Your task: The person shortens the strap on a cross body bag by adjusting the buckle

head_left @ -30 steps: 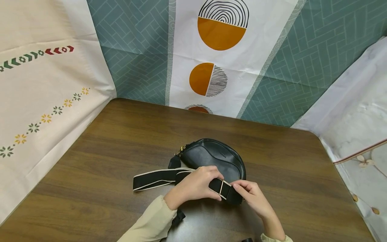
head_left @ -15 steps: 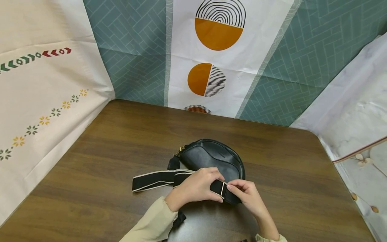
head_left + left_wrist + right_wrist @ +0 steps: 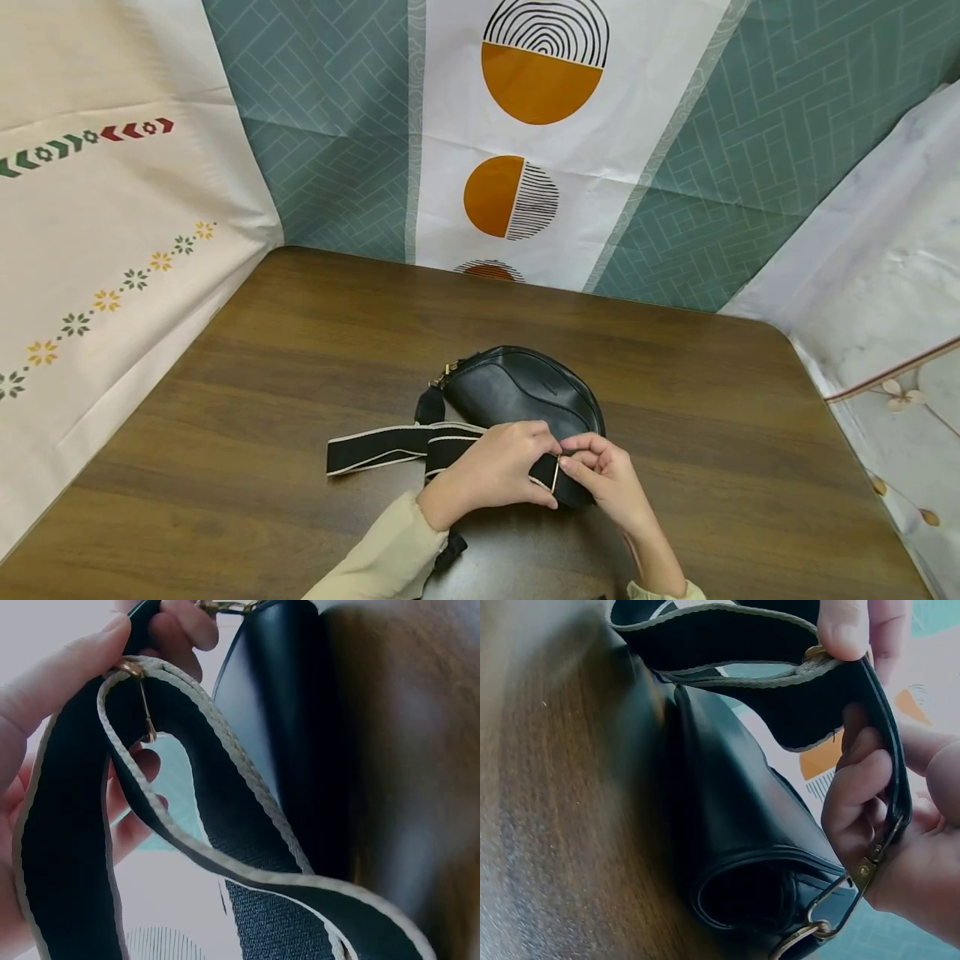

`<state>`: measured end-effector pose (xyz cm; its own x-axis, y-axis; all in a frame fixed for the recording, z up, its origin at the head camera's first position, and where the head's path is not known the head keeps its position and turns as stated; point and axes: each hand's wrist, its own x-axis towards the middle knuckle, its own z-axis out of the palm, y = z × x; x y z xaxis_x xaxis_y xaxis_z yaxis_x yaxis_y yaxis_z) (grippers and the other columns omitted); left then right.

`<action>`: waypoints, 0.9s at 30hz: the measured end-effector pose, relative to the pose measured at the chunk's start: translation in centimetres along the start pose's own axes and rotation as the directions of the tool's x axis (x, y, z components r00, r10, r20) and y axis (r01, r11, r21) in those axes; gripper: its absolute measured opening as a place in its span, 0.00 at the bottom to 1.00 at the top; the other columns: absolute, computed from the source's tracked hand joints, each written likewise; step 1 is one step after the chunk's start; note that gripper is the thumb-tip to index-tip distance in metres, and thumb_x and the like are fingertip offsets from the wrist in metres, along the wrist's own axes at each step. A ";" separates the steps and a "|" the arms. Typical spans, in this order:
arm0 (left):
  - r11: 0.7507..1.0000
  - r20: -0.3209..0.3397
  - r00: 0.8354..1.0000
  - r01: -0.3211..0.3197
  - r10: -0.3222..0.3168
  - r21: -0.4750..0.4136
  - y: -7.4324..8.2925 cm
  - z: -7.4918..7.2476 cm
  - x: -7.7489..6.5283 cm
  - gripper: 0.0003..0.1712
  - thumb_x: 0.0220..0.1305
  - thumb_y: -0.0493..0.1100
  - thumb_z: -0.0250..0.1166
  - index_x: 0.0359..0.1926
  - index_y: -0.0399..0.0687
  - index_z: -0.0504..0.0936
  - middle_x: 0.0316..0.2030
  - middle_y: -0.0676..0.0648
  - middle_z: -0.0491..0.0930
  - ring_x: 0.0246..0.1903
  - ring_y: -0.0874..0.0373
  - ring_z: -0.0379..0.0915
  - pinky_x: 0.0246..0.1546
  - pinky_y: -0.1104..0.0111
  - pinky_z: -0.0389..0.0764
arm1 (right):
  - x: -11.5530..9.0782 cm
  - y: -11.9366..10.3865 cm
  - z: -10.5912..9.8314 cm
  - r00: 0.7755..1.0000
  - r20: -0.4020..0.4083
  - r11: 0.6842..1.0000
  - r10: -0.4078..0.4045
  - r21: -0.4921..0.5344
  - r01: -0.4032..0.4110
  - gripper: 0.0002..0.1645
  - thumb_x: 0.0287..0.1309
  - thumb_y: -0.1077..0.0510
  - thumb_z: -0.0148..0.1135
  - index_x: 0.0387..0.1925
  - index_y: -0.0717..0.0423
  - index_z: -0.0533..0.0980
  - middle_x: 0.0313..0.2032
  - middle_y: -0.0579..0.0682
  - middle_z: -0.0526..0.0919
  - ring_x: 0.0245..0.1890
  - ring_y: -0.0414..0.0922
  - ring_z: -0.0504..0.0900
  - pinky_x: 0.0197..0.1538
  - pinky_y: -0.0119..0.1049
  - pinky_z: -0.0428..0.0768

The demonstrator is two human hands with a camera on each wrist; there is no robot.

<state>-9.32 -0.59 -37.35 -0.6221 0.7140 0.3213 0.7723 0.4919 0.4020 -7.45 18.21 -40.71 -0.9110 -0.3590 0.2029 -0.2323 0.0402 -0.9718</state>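
A black half-moon shoulder bag (image 3: 517, 387) lies on the brown table, its wide black strap with cream edges (image 3: 375, 446) looped out to the left. My left hand (image 3: 495, 471) pinches the strap beside a thin gold slider buckle (image 3: 556, 475), thumb on the near edge. From the other side, my right hand (image 3: 611, 483) holds the strap's black leather end (image 3: 889, 742), thumb and finger at the buckle. In the right wrist view, a gold clip (image 3: 865, 871) joins that end to a ring on the bag. The left wrist view shows the strap (image 3: 71, 825) passing through the left hand.
A black tab (image 3: 431, 406) hangs by gold hardware at the bag's left end. Near my left sleeve (image 3: 390, 542) lies a small black piece (image 3: 450, 552). Patterned cloths (image 3: 337, 133) stand around the table (image 3: 300, 350) at the back and sides.
My right hand has shifted left along the strap, its fingertips now at the buckle. My left hand keeps its grip and has moved slightly right. The bag stays almost in place.
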 end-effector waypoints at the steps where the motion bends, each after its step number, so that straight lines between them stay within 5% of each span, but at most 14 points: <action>1: 1.000 0.001 1.000 -0.005 0.005 0.001 0.0 0.0 0.0 0.26 0.36 0.54 0.74 0.36 0.45 0.81 0.31 0.54 0.73 0.31 0.65 0.72 0.34 0.79 0.71 | 0.0 0.0 0.0 1.000 0.002 1.000 -0.001 0.010 0.001 0.13 0.54 0.75 0.52 0.39 0.81 0.62 0.24 0.42 0.80 0.22 0.34 0.76 0.23 0.24 0.73; 5: 1.000 0.003 1.000 -0.011 0.011 -0.006 0.1 0.2 -0.1 0.26 0.37 0.54 0.74 0.37 0.44 0.81 0.31 0.53 0.73 0.30 0.65 0.71 0.34 0.78 0.70 | 0.0 0.0 0.0 0.999 0.029 0.999 -0.039 0.014 0.039 0.16 0.54 0.76 0.50 0.43 0.78 0.57 0.24 0.42 0.79 0.21 0.33 0.74 0.22 0.23 0.71; 13: 1.000 0.008 1.000 -0.001 0.001 -0.009 -0.2 -0.2 -0.1 0.29 0.37 0.56 0.73 0.41 0.47 0.79 0.34 0.55 0.74 0.33 0.67 0.70 0.36 0.78 0.70 | 0.0 -0.7 -0.1 0.987 0.124 0.994 -0.104 -0.015 0.106 0.18 0.51 0.74 0.56 0.45 0.71 0.65 0.30 0.50 0.78 0.29 0.38 0.76 0.30 0.30 0.75; 21: 0.994 -0.002 0.998 0.069 -0.069 -0.087 -0.9 -1.5 -0.6 0.36 0.38 0.55 0.73 0.49 0.46 0.73 0.38 0.53 0.75 0.38 0.66 0.71 0.41 0.76 0.69 | -0.2 -0.9 -0.3 0.988 0.152 0.990 0.020 -0.143 0.002 0.39 0.38 0.70 0.69 0.55 0.64 0.63 0.42 0.58 0.75 0.37 0.41 0.76 0.38 0.33 0.75; 27: 0.975 0.013 0.990 0.140 -0.140 -0.174 -1.8 -2.5 -1.6 0.37 0.37 0.52 0.74 0.50 0.43 0.73 0.42 0.50 0.76 0.42 0.62 0.73 0.44 0.73 0.70 | -0.1 -0.9 -0.1 0.993 0.110 0.969 0.047 -0.245 -0.019 0.36 0.36 0.68 0.71 0.52 0.62 0.67 0.45 0.56 0.74 0.39 0.40 0.74 0.40 0.31 0.74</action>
<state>-10.06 -3.87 -36.45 -0.7223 0.6445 0.2507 0.6432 0.4931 0.5857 -7.16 18.27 -39.81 -0.8779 -0.4571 0.1423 -0.2911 0.2739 -0.9166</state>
